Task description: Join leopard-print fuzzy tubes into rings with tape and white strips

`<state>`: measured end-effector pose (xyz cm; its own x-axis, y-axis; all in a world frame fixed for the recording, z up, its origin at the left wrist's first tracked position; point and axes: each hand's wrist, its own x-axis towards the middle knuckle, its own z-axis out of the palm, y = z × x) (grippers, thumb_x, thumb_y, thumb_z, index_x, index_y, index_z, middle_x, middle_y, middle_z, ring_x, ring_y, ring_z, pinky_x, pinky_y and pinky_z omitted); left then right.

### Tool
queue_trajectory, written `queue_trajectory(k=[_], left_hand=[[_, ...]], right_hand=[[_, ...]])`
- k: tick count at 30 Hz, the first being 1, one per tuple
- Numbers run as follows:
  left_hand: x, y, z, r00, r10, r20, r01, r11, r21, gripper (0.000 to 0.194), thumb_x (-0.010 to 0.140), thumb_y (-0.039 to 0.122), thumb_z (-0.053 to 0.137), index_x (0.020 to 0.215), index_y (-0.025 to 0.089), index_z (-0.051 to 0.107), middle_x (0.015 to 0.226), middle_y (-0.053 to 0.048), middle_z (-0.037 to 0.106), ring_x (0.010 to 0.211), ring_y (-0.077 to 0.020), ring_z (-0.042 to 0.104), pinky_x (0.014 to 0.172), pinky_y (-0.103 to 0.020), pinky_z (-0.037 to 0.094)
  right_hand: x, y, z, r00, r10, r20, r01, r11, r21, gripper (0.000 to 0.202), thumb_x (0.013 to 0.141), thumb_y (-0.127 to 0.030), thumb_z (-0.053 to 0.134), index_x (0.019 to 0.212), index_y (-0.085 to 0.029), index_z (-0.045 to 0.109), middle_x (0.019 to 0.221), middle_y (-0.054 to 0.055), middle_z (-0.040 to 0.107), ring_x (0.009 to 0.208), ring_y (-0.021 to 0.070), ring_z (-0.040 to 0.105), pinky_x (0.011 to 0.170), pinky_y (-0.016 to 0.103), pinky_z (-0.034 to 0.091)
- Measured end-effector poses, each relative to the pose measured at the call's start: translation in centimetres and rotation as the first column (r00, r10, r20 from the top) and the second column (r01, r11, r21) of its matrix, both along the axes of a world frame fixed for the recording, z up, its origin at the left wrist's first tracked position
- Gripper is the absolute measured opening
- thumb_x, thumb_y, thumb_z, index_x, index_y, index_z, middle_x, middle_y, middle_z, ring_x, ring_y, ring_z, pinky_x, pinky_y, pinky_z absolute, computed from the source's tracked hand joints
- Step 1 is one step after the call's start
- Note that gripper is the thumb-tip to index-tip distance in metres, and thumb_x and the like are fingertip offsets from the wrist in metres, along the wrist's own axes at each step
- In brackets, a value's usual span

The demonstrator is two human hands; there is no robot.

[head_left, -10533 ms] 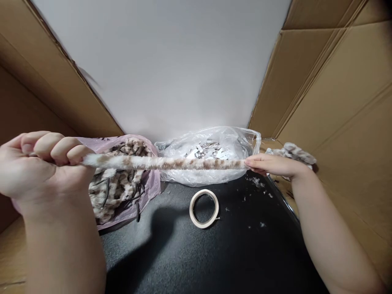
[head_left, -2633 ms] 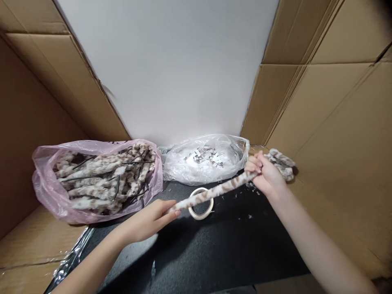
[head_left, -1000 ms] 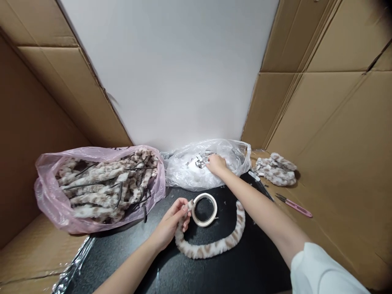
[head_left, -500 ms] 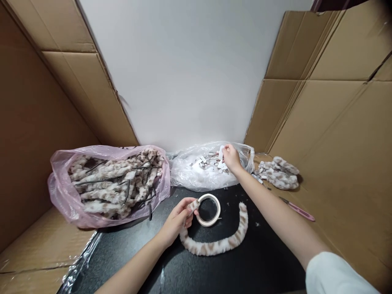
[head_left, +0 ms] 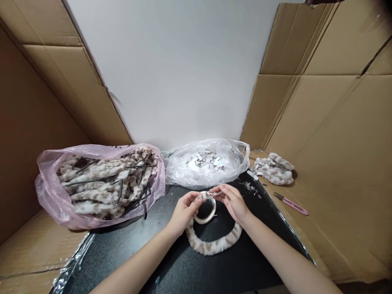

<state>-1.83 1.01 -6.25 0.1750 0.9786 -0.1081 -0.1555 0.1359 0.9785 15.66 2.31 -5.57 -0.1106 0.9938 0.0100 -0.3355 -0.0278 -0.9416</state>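
My left hand [head_left: 184, 212] is closed on one end of a white plush strip [head_left: 214, 246] with brown spots. The rest of the strip curves round on the black tabletop in a U. Opposite it, my right hand [head_left: 234, 205] pinches a small pale piece [head_left: 217, 194] against that end; it is too small to make out fully. Both sets of fingertips nearly meet above a roll of cream tape [head_left: 206, 221], which lies inside the curve and is partly hidden by the hands.
A pink plastic bag [head_left: 47, 179] on the left holds several spotted plush strips and black rods. Behind my hands, a clear bag [head_left: 174, 169] contains small white and metallic pieces. Spotted plush pieces [head_left: 275, 169] and a pink-handled cutter [head_left: 294, 205] lie right, by cardboard walls [head_left: 333, 134].
My right hand has come back from the clear bag with a small piece and met my left hand at the strip's end. The left hand has moved slightly up and right.
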Motion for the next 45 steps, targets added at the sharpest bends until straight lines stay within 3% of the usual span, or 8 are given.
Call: queue_trajectory(k=[8, 18, 26, 35, 39, 45], left_hand=[[-0.3, -1.1, -1.0, 0.999, 0.043, 0.016, -0.042, 0.998, -0.035, 0.039, 0.068, 0.047, 0.079, 0.086, 0.015, 0.067, 0.059, 0.004, 0.054, 0.051, -0.0069, 0.042, 0.049, -0.018, 0.032], [-0.3, -1.6, -0.8, 0.999, 0.031, 0.034, -0.029, 0.999, -0.033, 0.041, 0.065, 0.047, 0.081, 0.085, 0.012, 0.071, 0.062, 0.002, 0.058, 0.052, -0.006, 0.041, 0.049, -0.017, 0.031], [-0.4, -1.4, -1.6, 0.999, 0.04, 0.034, -0.039, 0.999, -0.023, 0.038, 0.066, 0.043, 0.082, 0.086, 0.012, 0.072, 0.067, 0.0, 0.062, 0.053, -0.0055, 0.042, 0.05, -0.016, 0.032], [-0.5, -1.4, -1.9, 0.994, 0.097, 0.04, -0.097, 0.995, -0.022, 0.039, 0.062, 0.045, 0.083, 0.077, 0.014, 0.063, 0.052, 0.007, 0.05, 0.047, -0.0041, 0.038, 0.048, -0.015, 0.029], [-0.5, -1.4, -1.7, 0.995, 0.096, 0.032, -0.096, 0.995, -0.009, 0.036, 0.062, 0.043, 0.083, 0.074, 0.015, 0.064, 0.056, 0.006, 0.056, 0.049, -0.0049, 0.042, 0.049, -0.015, 0.032], [-0.7, -1.4, -0.9, 0.999, 0.052, -0.014, -0.051, 0.998, 0.045, 0.025, 0.061, 0.034, 0.085, 0.072, 0.014, 0.073, 0.069, -0.001, 0.069, 0.065, -0.011, 0.057, 0.064, -0.02, 0.044]], right_hand=[[-1.5, -1.3, -1.7, 0.996, -0.083, 0.022, 0.082, 0.996, 0.045, 0.02, 0.064, -0.029, 0.082, 0.077, -0.02, 0.071, 0.083, 0.001, 0.07, 0.079, 0.0162, 0.064, 0.078, 0.029, 0.051], [-1.6, -1.6, -2.0, 0.994, -0.08, 0.078, 0.071, 0.992, 0.106, 0.011, 0.066, -0.025, 0.078, 0.07, -0.019, 0.07, 0.074, 0.001, 0.068, 0.074, 0.0155, 0.062, 0.073, 0.028, 0.05], [-2.0, -2.0, -2.1, 0.993, -0.08, 0.09, 0.066, 0.987, 0.148, 0.012, 0.069, -0.026, 0.077, 0.074, -0.019, 0.07, 0.08, 0.004, 0.071, 0.083, 0.019, 0.066, 0.081, 0.033, 0.052], [-2.4, -2.1, -2.7, 0.993, -0.075, 0.087, 0.06, 0.985, 0.164, 0.013, 0.067, -0.026, 0.077, 0.074, -0.019, 0.068, 0.078, 0.003, 0.071, 0.08, 0.0189, 0.066, 0.078, 0.033, 0.054], [-2.5, -2.1, -2.8, 0.994, -0.077, 0.084, 0.062, 0.983, 0.172, 0.016, 0.066, -0.027, 0.079, 0.074, -0.019, 0.067, 0.077, 0.003, 0.069, 0.08, 0.0188, 0.066, 0.077, 0.033, 0.054], [-2.3, -2.2, -2.5, 0.995, -0.043, 0.086, 0.028, 0.984, 0.178, 0.02, 0.065, -0.029, 0.081, 0.074, -0.019, 0.066, 0.08, 0.003, 0.069, 0.081, 0.0188, 0.066, 0.08, 0.034, 0.054]])
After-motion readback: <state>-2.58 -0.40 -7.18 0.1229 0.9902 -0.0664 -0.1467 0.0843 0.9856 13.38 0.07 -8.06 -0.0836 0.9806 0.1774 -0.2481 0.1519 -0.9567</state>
